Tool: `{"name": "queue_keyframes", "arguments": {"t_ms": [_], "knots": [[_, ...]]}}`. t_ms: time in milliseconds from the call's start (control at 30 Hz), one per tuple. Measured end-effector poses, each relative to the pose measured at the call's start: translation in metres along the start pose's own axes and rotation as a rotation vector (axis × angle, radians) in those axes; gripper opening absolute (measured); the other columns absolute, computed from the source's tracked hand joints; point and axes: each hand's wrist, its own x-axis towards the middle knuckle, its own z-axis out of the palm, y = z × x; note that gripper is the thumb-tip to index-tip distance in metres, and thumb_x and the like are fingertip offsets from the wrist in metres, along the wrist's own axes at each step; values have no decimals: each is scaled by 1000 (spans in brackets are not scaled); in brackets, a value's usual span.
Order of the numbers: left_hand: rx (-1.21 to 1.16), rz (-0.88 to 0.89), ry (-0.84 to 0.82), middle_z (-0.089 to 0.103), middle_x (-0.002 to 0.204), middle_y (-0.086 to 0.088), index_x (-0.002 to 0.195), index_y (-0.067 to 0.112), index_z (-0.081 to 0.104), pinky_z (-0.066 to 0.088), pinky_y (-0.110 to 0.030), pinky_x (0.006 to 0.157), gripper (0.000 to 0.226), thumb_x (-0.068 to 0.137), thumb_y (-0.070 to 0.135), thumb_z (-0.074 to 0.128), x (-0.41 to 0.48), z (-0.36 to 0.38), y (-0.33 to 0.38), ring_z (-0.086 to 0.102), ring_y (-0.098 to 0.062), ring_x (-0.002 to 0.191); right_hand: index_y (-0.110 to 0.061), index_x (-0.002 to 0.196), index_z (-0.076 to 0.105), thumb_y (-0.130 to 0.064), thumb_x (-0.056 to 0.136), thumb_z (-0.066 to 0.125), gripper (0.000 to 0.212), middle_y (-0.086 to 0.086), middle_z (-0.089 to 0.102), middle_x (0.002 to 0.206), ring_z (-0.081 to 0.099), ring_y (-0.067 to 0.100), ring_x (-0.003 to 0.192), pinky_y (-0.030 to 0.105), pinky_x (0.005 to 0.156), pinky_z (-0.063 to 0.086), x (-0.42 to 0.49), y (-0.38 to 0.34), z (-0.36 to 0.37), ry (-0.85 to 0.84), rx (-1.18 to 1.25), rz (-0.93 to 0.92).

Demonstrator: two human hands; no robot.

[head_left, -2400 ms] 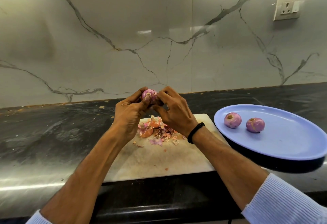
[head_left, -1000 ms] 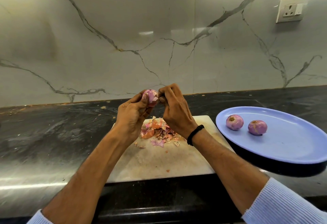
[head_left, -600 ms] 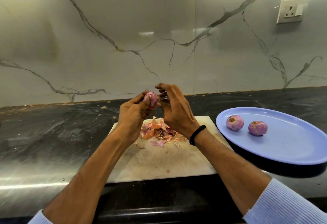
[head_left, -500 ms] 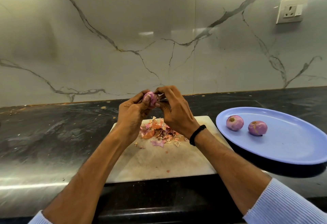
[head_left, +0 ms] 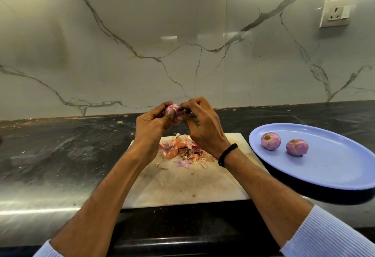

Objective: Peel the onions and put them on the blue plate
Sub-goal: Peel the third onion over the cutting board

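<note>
A small pink onion (head_left: 175, 112) is held in the air above the back of the cutting board (head_left: 182, 183). My left hand (head_left: 151, 126) grips it from the left, thumb across its front. My right hand (head_left: 200, 127) pinches at the onion's right side with curled fingertips. A heap of orange and purple onion skins (head_left: 180, 150) lies on the board below my hands. On the blue plate (head_left: 332, 173) to the right sit two peeled onions, one at the left (head_left: 270, 141) and one beside it (head_left: 297, 147).
The board and plate rest on a dark stone counter (head_left: 60, 151) with skin crumbs along its back edge. A marble wall rises behind, with a power socket (head_left: 336, 13) at the upper right. The plate's near rim overhangs the counter front.
My right fingers lifted off the onion briefly, then closed back onto its right side. The onion stayed held in my left hand, above the board.
</note>
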Motion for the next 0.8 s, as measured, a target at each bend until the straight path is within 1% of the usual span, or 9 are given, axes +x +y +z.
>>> {"name": "queue_keyframes", "arguments": {"t_ms": [67,200,367,500,567,633,700,733,800], "knots": [[-2,-23,12,74,109,-5,110,18,71,57,-26,84,35,75,25,69,0,0,0,69,-17,102,-3,100,63,1,87,62,14,10,53,100,49,11,86,6,78,44,-1,1,1,-5,-3,-7],[-124,-115,23,75,105,-6,114,9,70,59,-25,80,25,90,12,63,1,1,0,73,-18,94,-1,100,62,5,87,58,14,12,53,98,49,13,85,14,73,46,-2,0,5,-24,-13,-25],[-172,-161,9,78,95,-4,113,7,69,59,-26,81,21,95,13,58,0,2,0,74,-15,87,0,99,60,9,84,53,19,13,56,97,49,12,85,8,73,41,-1,-1,5,-25,-47,-9],[-202,-217,68,76,93,-6,104,6,71,57,-32,85,17,97,15,58,3,2,-1,68,-19,90,0,96,56,9,83,45,20,11,60,89,57,17,77,11,71,47,0,-3,-1,18,15,38],[-228,-242,104,75,93,-7,100,8,71,57,-29,80,15,98,15,57,4,1,-1,66,-20,89,-1,96,52,9,85,45,17,10,61,84,60,19,73,11,69,49,0,-3,-4,36,61,80],[-225,-238,105,74,98,-8,102,9,71,57,-28,77,16,99,16,57,5,1,-1,66,-20,91,-2,97,51,10,87,49,15,9,61,83,59,16,71,6,66,45,0,-1,-4,61,64,113],[-203,-227,90,74,103,-8,110,9,70,57,-27,78,19,99,17,56,6,-1,-3,66,-20,94,-2,102,54,13,85,53,23,9,63,91,61,11,81,6,72,47,0,1,-3,78,55,137],[-188,-219,83,74,105,-8,114,8,69,56,-27,79,22,100,17,55,5,-1,-3,67,-20,95,-3,108,55,14,82,55,31,9,62,99,60,10,89,8,77,48,0,1,-3,71,45,141],[-157,-195,60,74,106,-7,119,8,67,55,-27,77,26,101,17,52,4,-1,-3,67,-18,93,-7,120,53,13,74,62,50,11,53,115,53,12,104,9,86,44,0,1,-3,16,24,140]]}}
